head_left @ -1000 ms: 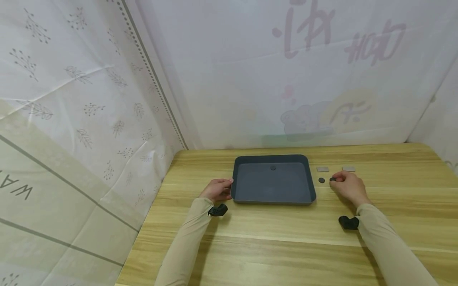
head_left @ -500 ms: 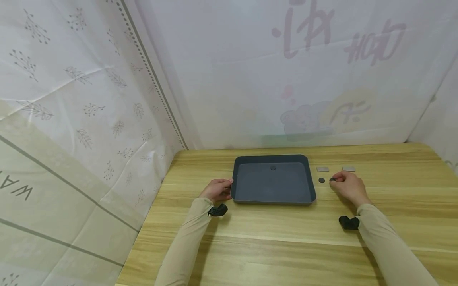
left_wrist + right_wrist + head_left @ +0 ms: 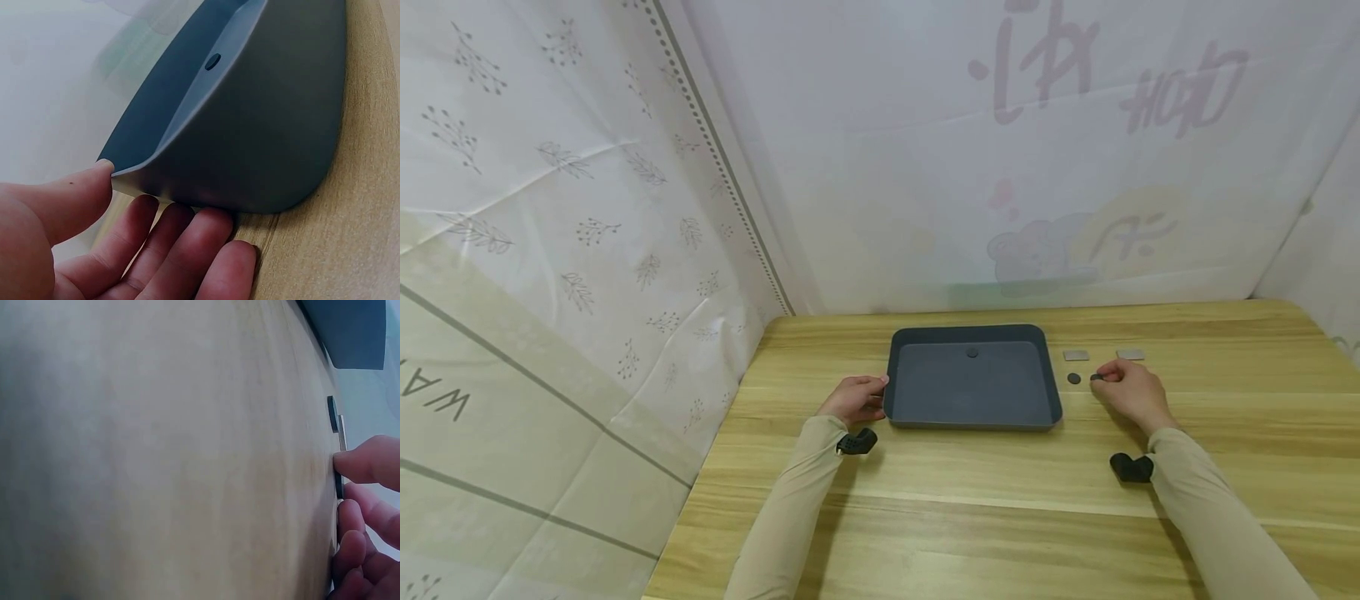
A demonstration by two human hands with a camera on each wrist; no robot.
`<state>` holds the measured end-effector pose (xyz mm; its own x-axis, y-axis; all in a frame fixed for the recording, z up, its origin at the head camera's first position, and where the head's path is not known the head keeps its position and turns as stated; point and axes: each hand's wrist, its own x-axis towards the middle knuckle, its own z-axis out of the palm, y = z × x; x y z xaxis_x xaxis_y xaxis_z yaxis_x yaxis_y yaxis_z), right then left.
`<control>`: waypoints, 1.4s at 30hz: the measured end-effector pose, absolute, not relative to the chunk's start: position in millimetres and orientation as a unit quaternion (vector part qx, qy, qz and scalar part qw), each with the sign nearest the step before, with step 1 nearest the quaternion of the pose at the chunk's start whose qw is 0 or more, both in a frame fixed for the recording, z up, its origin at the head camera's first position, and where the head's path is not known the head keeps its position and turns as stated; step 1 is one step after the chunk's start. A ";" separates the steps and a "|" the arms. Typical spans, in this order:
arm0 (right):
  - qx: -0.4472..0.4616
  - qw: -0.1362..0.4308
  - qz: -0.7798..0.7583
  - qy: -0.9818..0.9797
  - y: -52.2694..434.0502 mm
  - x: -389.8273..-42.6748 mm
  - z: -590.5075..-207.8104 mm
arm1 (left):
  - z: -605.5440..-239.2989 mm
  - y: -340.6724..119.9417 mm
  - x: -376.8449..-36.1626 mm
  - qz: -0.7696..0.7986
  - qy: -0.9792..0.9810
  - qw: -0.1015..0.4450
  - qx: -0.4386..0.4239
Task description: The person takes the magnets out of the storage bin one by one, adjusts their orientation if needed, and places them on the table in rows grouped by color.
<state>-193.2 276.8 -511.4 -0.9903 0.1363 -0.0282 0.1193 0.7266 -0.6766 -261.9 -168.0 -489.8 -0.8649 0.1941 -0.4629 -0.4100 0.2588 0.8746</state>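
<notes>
From the head view the whole layout is plain: a dark grey tray [image 3: 973,379] sits on the wooden table [image 3: 1000,500], with the left hand [image 3: 855,398] at its left edge and the right hand [image 3: 1129,390] to the right of it, well apart from the tray. That view cannot show how the fingers lie. The left wrist view does: the thumb [image 3: 75,194] rests on the tray's rim at a corner and the fingers [image 3: 187,247] curl under its outer wall, so the hand grips the tray. It also shows a small dark disc [image 3: 214,60] lying inside the tray near the far wall (a mere dot from above).

The right wrist view shows the right hand pinching a second small dark disc [image 3: 338,485] between thumb and fingertips, the disc seemingly on the table surface. A third disc [image 3: 1074,378] lies just beside it, between the hand and the tray. Two flat grey squares [image 3: 1076,355] [image 3: 1131,354] lie a little farther back, one behind the loose disc and one behind the hand.
</notes>
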 end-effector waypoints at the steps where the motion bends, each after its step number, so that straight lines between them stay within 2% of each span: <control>1: -0.069 0.009 0.366 -0.928 277.1 -193.0 -510.8 | -490.0 -168.2 -262.1 0.605 0.752 0.250 -0.073; 15: -0.081 -0.024 0.461 -0.883 269.7 -203.0 -490.3 | -491.3 -169.1 -264.2 0.605 0.753 0.249 -0.070; 26: -0.054 -0.029 0.554 -0.830 218.0 -221.6 -459.5 | -492.7 -166.9 -263.4 0.613 0.749 0.245 -0.064; 30: -0.053 -0.039 0.572 -0.818 195.8 -228.6 -460.5 | -494.8 -165.9 -263.5 0.616 0.745 0.246 -0.064; 36: -0.018 -0.019 0.553 -0.833 169.5 -237.2 -464.3 | -495.0 -167.1 -261.6 0.616 0.744 0.251 -0.064; 42: 0.023 -0.062 0.525 -0.849 153.4 -249.8 -461.5 | -490.4 -167.9 -260.5 0.619 0.744 0.245 -0.062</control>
<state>-249.8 153.4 -461.5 -0.9912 -0.1038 -0.0817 0.0268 0.4478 -0.8937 -260.5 -167.9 -490.4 -0.8721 0.2113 -0.4413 -0.3954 0.2268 0.8901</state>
